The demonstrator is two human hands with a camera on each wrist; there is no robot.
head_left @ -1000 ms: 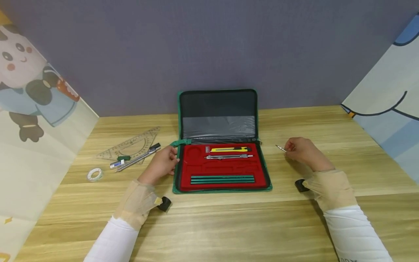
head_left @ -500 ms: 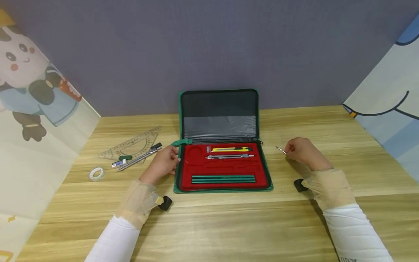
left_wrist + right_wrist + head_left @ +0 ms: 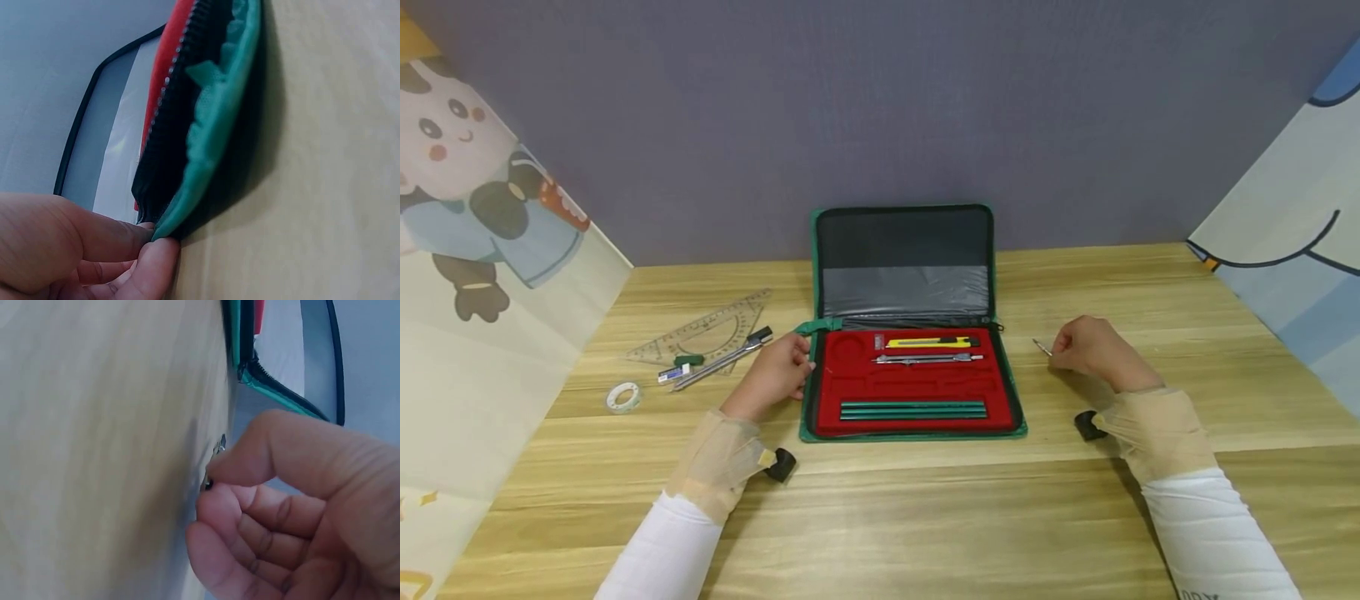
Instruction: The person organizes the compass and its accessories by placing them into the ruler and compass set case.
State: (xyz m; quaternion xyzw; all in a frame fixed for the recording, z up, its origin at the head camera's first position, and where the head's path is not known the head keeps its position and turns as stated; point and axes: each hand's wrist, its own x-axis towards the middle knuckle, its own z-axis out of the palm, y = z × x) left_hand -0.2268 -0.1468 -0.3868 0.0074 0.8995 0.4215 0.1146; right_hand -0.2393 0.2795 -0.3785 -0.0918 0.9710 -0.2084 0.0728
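A green zip case (image 3: 917, 432) lies unfolded on the table, its lid standing up at the back. My left hand (image 3: 775, 371) pinches the left edge of the case; in the left wrist view the thumb and a finger (image 3: 156, 265) close on its green border. To the right of the case, my right hand (image 3: 1090, 350) pinches a slim silver metal piece (image 3: 1040, 346) just over the table. The right wrist view shows that metal piece (image 3: 219, 446) poking out between thumb and forefinger, mostly hidden. In the red insert lie a yellow utility knife (image 3: 932, 342), a silver compass (image 3: 925, 359) and green pencils (image 3: 913, 411).
Left of the case are a clear triangular ruler (image 3: 658, 346), another silver compass (image 3: 718, 365), a white-and-blue eraser (image 3: 673, 374), a small green block (image 3: 688, 360) and a tape roll (image 3: 623, 398). A grey panel (image 3: 910, 125) rises behind the table.
The metal piece shows slightly less beyond my right fingertips, which have shifted a little left against the case. My left hand stays at the case edge.
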